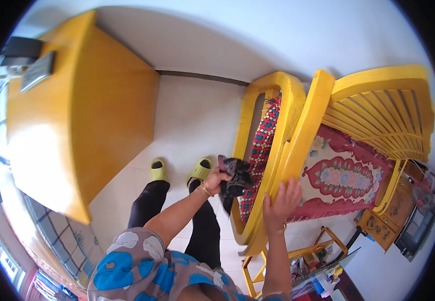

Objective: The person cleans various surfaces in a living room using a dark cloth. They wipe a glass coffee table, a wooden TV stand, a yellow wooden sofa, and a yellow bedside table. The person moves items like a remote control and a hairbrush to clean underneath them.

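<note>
My left hand (214, 182) grips a crumpled dark cloth (236, 177) beside the outer side of a yellow wooden bench (292, 90). Flat on the bench's armrest (303, 131) rests my right hand (283, 201), its fingers a little apart. Below the armrest, a knitted or crocheted cover (264, 139) in red, white and teal shows through the looped side frame; the dark cloth overlaps its lower part. A floral seat mat (343, 178) with a maroon border lies on the bench seat, before a slatted backrest (383, 116).
A yellow wooden cabinet (115, 101) stands at the left, its corner jutting toward me. My feet wear green clogs (159, 171) on the tiled floor (198, 113). At lower right are a glass-topped table (315, 269) with several items and a small wooden cabinet (385, 222).
</note>
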`<action>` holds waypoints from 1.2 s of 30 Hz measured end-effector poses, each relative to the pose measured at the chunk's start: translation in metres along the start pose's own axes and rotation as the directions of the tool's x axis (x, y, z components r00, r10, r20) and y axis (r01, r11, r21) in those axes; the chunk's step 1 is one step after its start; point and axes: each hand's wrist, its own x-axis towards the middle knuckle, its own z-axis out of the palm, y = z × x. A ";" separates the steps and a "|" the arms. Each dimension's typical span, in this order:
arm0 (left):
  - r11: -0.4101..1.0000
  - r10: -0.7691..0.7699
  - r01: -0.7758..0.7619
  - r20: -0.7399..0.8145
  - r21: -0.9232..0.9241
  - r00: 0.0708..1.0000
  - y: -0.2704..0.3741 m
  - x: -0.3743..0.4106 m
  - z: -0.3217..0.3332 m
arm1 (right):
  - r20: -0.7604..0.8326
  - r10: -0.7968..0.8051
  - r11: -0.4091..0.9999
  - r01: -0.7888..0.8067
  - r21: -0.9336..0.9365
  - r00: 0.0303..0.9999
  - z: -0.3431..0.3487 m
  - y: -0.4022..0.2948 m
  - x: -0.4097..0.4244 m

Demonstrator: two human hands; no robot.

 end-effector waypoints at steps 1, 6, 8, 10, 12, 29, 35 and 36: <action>0.997 0.069 -0.068 0.063 -0.023 0.996 0.026 -0.024 0.035 | 0.011 -0.069 0.995 0.070 -0.076 0.998 -0.008 -0.011 0.000; 0.969 0.231 -0.241 0.146 0.048 0.962 0.096 -0.129 0.148 | 0.051 0.077 0.524 -0.084 0.847 0.996 -0.017 -0.098 0.022; 0.934 0.325 -0.344 0.171 0.095 0.930 0.123 -0.162 0.162 | 0.221 0.092 0.164 -0.234 0.958 0.971 -0.014 -0.126 0.032; 0.928 0.342 -0.364 0.202 0.084 0.918 0.151 -0.192 0.162 | 0.363 0.048 -0.151 -0.353 0.924 0.930 -0.022 -0.150 0.038; 0.804 0.509 -0.537 0.172 0.257 0.844 0.180 -0.236 0.177 | 0.333 -0.016 -0.197 -0.330 0.923 0.943 -0.046 -0.184 0.055; 0.379 0.692 -0.252 -0.092 0.891 0.716 0.395 -0.436 0.111 | 0.077 -0.331 0.367 0.053 0.929 0.940 -0.107 -0.391 0.125; 0.108 0.872 -0.039 -0.076 0.993 0.484 0.356 -0.486 0.009 | -0.079 -0.417 0.573 0.330 0.750 0.905 -0.100 -0.408 0.108; 0.170 0.883 -0.098 -0.107 0.981 0.457 0.353 -0.491 0.003 | -0.135 -0.473 0.604 0.432 0.670 0.871 -0.104 -0.426 0.117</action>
